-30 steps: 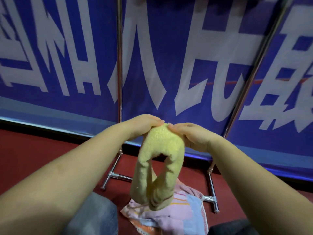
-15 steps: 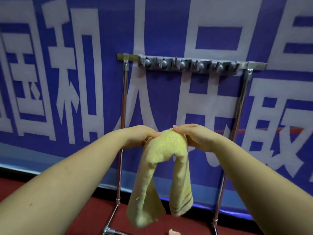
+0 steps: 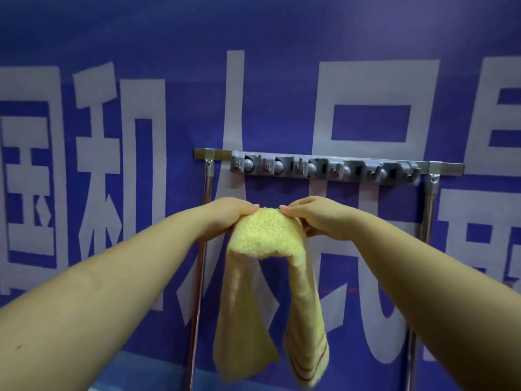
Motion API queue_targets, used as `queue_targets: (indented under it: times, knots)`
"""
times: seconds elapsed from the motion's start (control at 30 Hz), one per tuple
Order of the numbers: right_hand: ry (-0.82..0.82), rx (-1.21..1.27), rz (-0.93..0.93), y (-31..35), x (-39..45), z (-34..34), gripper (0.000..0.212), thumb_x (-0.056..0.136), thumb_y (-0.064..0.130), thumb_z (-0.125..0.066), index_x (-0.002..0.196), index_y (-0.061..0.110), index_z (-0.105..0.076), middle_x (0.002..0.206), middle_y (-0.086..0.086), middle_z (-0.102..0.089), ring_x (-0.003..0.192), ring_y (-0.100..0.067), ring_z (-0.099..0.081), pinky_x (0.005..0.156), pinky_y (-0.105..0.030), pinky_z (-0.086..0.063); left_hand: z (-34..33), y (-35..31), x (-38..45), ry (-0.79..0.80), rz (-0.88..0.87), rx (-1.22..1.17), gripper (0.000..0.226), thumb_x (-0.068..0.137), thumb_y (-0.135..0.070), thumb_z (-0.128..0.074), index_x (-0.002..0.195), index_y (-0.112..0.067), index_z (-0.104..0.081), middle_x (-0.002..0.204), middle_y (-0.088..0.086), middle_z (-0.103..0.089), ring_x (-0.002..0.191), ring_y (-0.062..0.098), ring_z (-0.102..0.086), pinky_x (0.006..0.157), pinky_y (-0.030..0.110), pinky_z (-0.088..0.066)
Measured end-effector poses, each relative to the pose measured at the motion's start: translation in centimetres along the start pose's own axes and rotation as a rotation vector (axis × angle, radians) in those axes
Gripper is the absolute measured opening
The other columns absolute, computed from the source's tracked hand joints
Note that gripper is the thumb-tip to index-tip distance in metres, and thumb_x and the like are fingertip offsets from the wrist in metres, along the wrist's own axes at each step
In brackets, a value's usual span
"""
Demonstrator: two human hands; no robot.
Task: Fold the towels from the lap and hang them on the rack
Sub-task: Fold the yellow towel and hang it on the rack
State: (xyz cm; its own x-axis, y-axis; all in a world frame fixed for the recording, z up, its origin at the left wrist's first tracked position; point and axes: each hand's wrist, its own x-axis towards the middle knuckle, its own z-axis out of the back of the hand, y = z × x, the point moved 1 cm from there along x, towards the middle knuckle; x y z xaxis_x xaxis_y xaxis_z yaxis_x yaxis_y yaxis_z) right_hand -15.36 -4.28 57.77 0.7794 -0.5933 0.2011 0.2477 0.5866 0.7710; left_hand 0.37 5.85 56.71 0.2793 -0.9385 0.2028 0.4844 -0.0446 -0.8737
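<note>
Left hand (image 3: 225,218) and right hand (image 3: 315,218) pinch a fluffy yellow towel (image 3: 265,266) below the metal rack (image 3: 324,168), seemingly hooked.

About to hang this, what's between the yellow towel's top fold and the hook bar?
Nothing solid: in the head view only blue banner shows between the yellow towel and hook bar.

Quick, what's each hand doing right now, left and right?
Left hand: closed, gripping the top of the yellow towel.
Right hand: closed, gripping the same towel's top from the other side.
</note>
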Motion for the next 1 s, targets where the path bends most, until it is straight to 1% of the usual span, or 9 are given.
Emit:
queue_targets:
  times: [0.1, 0.27, 0.37, 0.47, 0.57, 0.63, 0.77, 0.93, 1.0]
  knots:
    - [-0.065, -0.092, 0.040, 2.1, 3.1, 0.7, 0.038, 0.096, 0.035, -0.050, 0.102, 0.001, -0.064, 0.085, -0.012, -0.055, 0.073, -0.019, -0.054, 0.066, -0.027, -0.052, 2.2, -1.3, 2.1, -0.100, 0.000, -0.043, 0.033, 0.096, -0.030, -0.045, 0.108, -0.003, -0.062, 0.093, 0.009, -0.064, 0.082, 0.018, -0.061, 0.072, 0.026, -0.048]
    - [-0.190, -0.268, 0.120, 5.8, 8.1, 1.8, 0.040, 0.096, 0.038, -0.046, 0.109, 0.004, -0.063, 0.093, -0.011, -0.062, 0.082, -0.023, -0.060, 0.088, -0.040, -0.055, 6.4, -3.1, 5.2, -0.202, -0.039, -0.037, 0.026, 0.096, -0.029, -0.047, 0.084, -0.013, -0.064, 0.073, 0.000, -0.062, 0.064, 0.011, -0.058, 0.060, 0.023, -0.045]
    - [-0.261, -0.406, 0.166, 7.8, 10.4, 2.5, 0.043, 0.096, 0.044, -0.044, 0.105, 0.007, -0.064, 0.090, -0.007, -0.063, 0.078, -0.020, -0.059, 0.084, -0.040, -0.055, 8.7, -3.9, 6.8, -0.232, -0.055, -0.052, 0.029, 0.096, -0.032, -0.045, 0.089, -0.012, -0.065, 0.072, -0.002, -0.066, 0.064, 0.009, -0.062, 0.059, 0.023, -0.047]
    - [-0.317, -0.534, 0.199, 9.0, 12.6, 3.0, 0.041, 0.096, 0.045, -0.042, 0.111, 0.013, -0.063, 0.096, -0.002, -0.061, 0.079, -0.014, -0.054, 0.075, -0.031, -0.039, 10.2, -3.7, 8.7, -0.272, -0.064, -0.054, 0.031, 0.095, -0.035, -0.047, 0.092, -0.011, -0.066, 0.072, -0.001, -0.065, 0.065, 0.011, -0.061, 0.061, 0.024, -0.048]
    - [-0.312, -0.586, 0.191, 8.6, 15.0, 2.8, 0.043, 0.097, 0.044, -0.042, 0.118, 0.011, -0.061, 0.105, -0.004, -0.061, 0.090, -0.016, -0.051, 0.079, -0.027, -0.035, 10.9, -2.8, 10.6, -0.303, -0.051, -0.040, 0.032, 0.094, -0.036, -0.049, 0.094, -0.010, -0.066, 0.081, 0.002, -0.065, 0.075, 0.015, -0.060, 0.072, 0.028, -0.048]
    - [-0.311, -0.618, 0.163, 8.3, 16.5, 2.3, 0.046, 0.097, 0.045, -0.041, 0.120, 0.011, -0.060, 0.114, -0.006, -0.062, 0.097, -0.018, -0.053, 0.084, -0.029, -0.037, 11.2, -2.2, 11.7, -0.321, -0.041, -0.048, 0.029, 0.095, -0.035, -0.048, 0.092, -0.012, -0.065, 0.081, 0.002, -0.065, 0.074, 0.014, -0.060, 0.070, 0.027, -0.048]
    - [-0.351, -0.750, 0.094, 8.6, 19.0, 1.5, 0.053, 0.098, 0.048, -0.033, 0.124, 0.009, -0.058, 0.125, -0.008, -0.059, 0.121, -0.028, -0.049, 0.107, -0.036, -0.033, 12.1, -1.2, 13.8, -0.361, -0.025, -0.110, 0.031, 0.094, -0.036, -0.050, 0.099, -0.011, -0.066, 0.078, 0.001, -0.065, 0.074, 0.015, -0.061, 0.074, 0.029, -0.049]
    - [-0.381, -0.968, 0.016, 8.4, 19.9, 0.8, 0.049, 0.102, 0.042, -0.022, 0.127, 0.014, -0.055, 0.125, -0.008, -0.057, 0.105, -0.022, -0.043, 0.107, -0.035, -0.025, 12.0, -0.3, 15.2, -0.348, -0.012, -0.143, 0.028, 0.092, -0.038, -0.053, 0.089, -0.014, -0.067, 0.081, 0.003, -0.066, 0.081, 0.018, -0.062, 0.078, 0.032, -0.050]
    - [-0.365, -0.995, -0.019, 8.0, 20.3, 0.9, 0.046, 0.102, 0.042, -0.025, 0.124, 0.016, -0.056, 0.111, -0.008, -0.058, 0.100, -0.022, -0.041, 0.107, -0.037, -0.026, 11.6, 0.5, 15.4, -0.330, 0.000, -0.151, 0.030, 0.089, -0.040, -0.057, 0.093, -0.012, -0.068, 0.084, 0.004, -0.067, 0.079, 0.018, -0.063, 0.071, 0.031, -0.052]
